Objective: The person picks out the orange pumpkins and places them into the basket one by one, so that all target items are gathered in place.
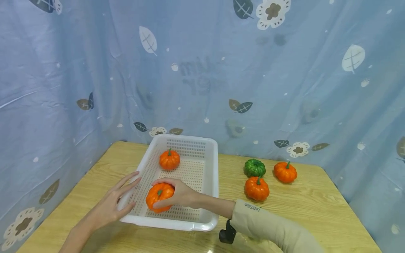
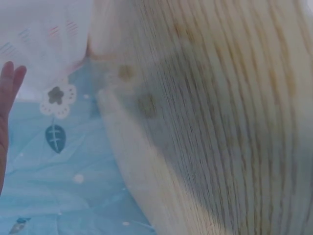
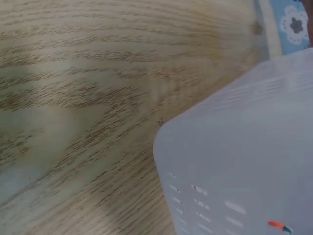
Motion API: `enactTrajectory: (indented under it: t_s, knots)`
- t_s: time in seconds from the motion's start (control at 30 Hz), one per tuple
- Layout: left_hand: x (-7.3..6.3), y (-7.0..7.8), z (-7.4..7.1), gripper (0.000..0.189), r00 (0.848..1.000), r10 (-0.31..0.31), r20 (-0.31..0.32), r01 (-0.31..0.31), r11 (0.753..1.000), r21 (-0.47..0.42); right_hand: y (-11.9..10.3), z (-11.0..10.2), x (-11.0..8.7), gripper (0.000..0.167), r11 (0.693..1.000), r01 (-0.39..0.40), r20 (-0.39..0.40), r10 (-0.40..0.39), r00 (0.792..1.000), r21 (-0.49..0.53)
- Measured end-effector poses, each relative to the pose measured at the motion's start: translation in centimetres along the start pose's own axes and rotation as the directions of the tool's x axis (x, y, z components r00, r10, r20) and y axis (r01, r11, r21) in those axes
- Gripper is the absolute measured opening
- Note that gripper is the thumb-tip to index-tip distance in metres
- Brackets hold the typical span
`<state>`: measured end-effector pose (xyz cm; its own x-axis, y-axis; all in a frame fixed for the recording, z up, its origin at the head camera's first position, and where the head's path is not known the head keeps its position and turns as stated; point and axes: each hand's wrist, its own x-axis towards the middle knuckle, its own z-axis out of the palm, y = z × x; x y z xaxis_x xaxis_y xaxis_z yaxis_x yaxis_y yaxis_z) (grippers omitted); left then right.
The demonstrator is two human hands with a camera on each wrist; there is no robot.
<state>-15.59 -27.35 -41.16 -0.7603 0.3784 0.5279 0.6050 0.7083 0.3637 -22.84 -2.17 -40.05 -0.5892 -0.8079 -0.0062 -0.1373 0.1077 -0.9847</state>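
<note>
A white perforated plastic basket (image 1: 214, 175) stands on the wooden table. Inside its front left part, my right hand (image 1: 181, 192) grips an orange toy pumpkin (image 1: 154, 196) with a green stem, thumb on the near side and fingers over the far side. Farther back in the basket sits another orange pumpkin (image 1: 169, 160). My left hand (image 1: 110, 203) is at the basket's left rim, its fingers extended and holding nothing. Only part of that hand's fingers (image 2: 9, 88) shows in the left wrist view. The right wrist view shows the basket's corner (image 3: 195, 142), not the grip.
Right of the basket, a green pumpkin (image 1: 254, 168) stands behind an orange one (image 1: 257, 189), with another orange pumpkin (image 1: 285, 172) farther right. A blue patterned curtain (image 1: 202, 70) hangs behind the table (image 1: 303, 203) and along its sides.
</note>
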Motion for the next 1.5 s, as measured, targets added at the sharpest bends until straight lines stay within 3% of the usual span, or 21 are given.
enactTrajectory:
  t_s: [0.23,0.43,0.77,0.97,1.27,1.5]
  knots:
    - [-0.7,0.2,0.5,0.065,1.0,0.002,-0.031,-0.001,1.0,0.015,0.2,1.0,0.3,0.051,0.995,-0.067,0.031,0.069,0.997,-0.068]
    - [-1.2,0.3,0.9,0.062,0.999,-0.032,-0.029,0.031,0.999,-0.026,0.6,1.5,0.1,0.048,0.994,-0.103,0.11,0.107,0.988,-0.042]
    - [-1.1,0.3,0.8,0.063,0.998,-0.043,-0.042,0.043,0.999,0.01,0.9,1.4,0.6,0.045,0.991,-0.131,0.201,0.132,0.971,-0.015]
    - [-1.0,0.1,0.7,0.063,0.998,-0.037,-0.05,0.038,0.999,0.01,1.0,1.4,0.9,0.045,0.984,-0.18,0.214,0.177,0.961,-0.007]
    - [-0.7,-0.1,0.5,0.064,0.998,-0.028,-0.051,0.029,0.999,0.016,1.2,1.6,1.2,0.047,0.981,-0.195,0.183,0.193,0.964,-0.003]
    - [-0.2,-0.3,0.4,0.066,0.999,-0.023,-0.035,0.024,0.999,0.028,1.2,1.2,1.2,0.057,0.978,-0.207,0.187,0.201,0.962,0.014]
